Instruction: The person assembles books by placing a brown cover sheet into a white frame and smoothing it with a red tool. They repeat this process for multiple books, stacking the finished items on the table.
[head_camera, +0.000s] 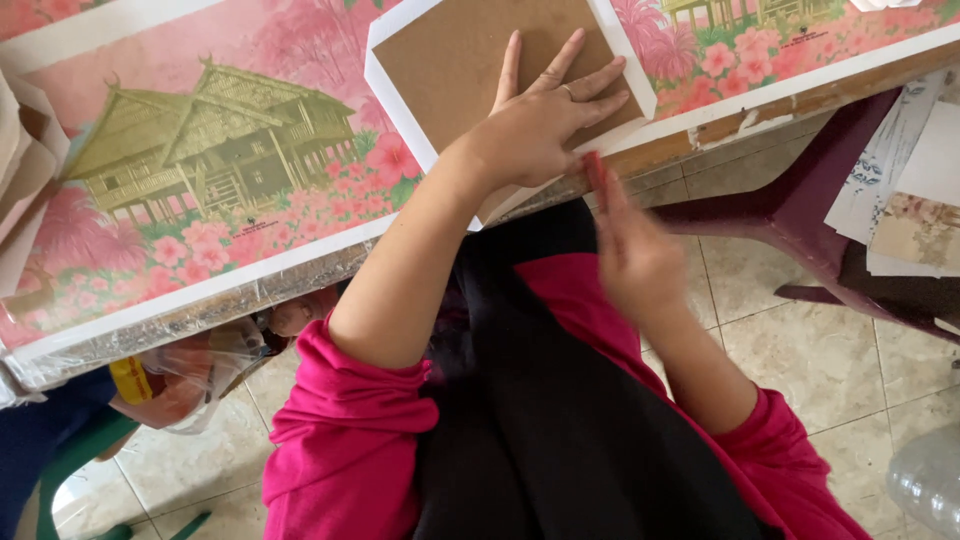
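On the pink table (200, 150), left hand (540, 125) presses a brown board (450, 60).

The worktop (300, 268) is covered with a pink printed sheet (200, 160) on which wooden houses and flowers are shown; its front edge is wrapped in clear film. A dark red plastic chair (800, 200) is seen at the right, with a stack of papers (910, 190) laid on it. The floor (800, 350) is tiled in beige. A clear plastic bag (190, 370) is seen under the worktop at the left.
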